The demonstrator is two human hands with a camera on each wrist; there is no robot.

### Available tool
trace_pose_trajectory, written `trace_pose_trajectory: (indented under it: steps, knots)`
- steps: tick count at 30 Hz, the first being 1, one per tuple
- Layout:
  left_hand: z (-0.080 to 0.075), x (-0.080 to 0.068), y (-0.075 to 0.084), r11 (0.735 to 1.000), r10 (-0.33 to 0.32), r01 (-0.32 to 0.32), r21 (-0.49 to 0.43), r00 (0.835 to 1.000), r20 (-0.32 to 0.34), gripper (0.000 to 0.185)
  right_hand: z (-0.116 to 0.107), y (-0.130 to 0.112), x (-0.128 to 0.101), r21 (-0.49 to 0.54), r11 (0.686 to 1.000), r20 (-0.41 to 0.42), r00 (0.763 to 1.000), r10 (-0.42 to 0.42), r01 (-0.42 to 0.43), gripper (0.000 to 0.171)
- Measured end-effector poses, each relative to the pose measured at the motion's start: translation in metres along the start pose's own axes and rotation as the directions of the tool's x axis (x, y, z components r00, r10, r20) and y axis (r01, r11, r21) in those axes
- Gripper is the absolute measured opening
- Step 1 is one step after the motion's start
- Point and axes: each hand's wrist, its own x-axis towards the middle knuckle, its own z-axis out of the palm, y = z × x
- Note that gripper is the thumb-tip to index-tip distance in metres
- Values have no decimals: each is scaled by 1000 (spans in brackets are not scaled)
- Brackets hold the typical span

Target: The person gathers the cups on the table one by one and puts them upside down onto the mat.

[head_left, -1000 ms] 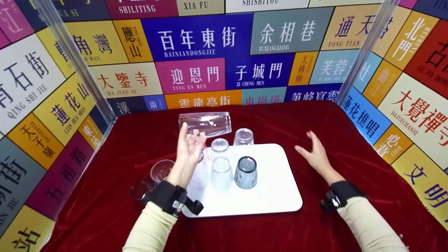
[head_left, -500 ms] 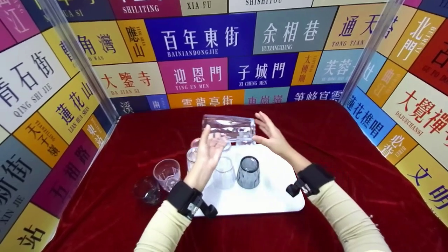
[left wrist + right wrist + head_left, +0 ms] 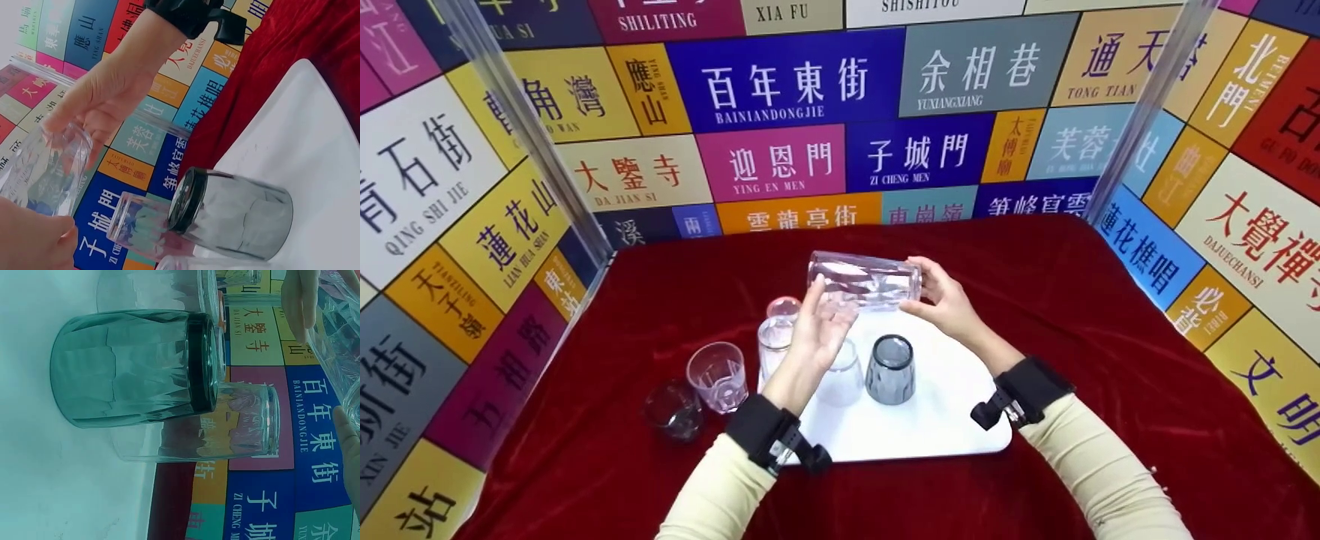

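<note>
Both hands hold a tall clear drinking glass (image 3: 870, 279) lying sideways above the back of the white tray (image 3: 952, 420). My left hand (image 3: 823, 330) grips its left part, thumb in front and fingers underneath. At its right end my right hand (image 3: 952, 304) grips it between thumb and fingers. In the left wrist view the glass (image 3: 59, 163) spans the gap between the hands. Below them on the tray, a smoky grey glass (image 3: 891, 375) stands upside down, beside a clear glass (image 3: 846, 382) partly hidden by my left hand.
Behind my left forearm stand another clear glass (image 3: 775, 341) and a reddish-topped glass (image 3: 784, 306). Left of the tray, on the red velvet cloth (image 3: 607, 360), are a clear tumbler (image 3: 717, 379) and a dark tumbler (image 3: 673, 412). Sign-covered walls (image 3: 780, 82) enclose the back and sides.
My left hand has carried the tall glass rightward and slightly lower. The right hand, apart and open a second ago, has come in from the right and taken hold of the glass's right end.
</note>
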Motion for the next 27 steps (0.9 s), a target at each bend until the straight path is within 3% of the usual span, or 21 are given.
trace_pose_trajectory:
  steps: [4,7,10,12,14,17,19,23,27]
  knots:
    - [-5,-1,3,996,-27,20,88,996,82,111,-9,-5,0,128,987,-102,991,-87,100,54]
    - [-10,-2,10,991,-51,39,126,994,92,105,-22,-11,4,275,951,-274,960,-63,141,47]
    - [-15,-3,17,992,-66,57,115,995,75,83,-36,-16,7,389,899,-450,893,-5,201,46]
    - [-18,-4,20,991,-59,52,127,997,53,74,-44,-16,7,385,898,-527,850,26,211,50]
    - [-20,-5,25,986,-44,36,164,998,44,71,-51,-13,7,340,922,-546,837,34,184,52]
    - [-22,-7,32,971,-7,-1,238,999,34,63,-55,1,2,176,984,-515,855,64,33,56]
    - [-23,-9,36,963,16,-24,269,999,34,61,-55,13,-2,21,997,-473,878,76,-76,60]
    - [-25,-11,41,954,42,-48,297,999,26,59,-51,39,-11,-245,946,-396,912,104,-215,68]
    - [-29,-13,44,950,53,-58,306,998,23,61,-45,59,-15,-310,915,-340,929,146,-257,71]
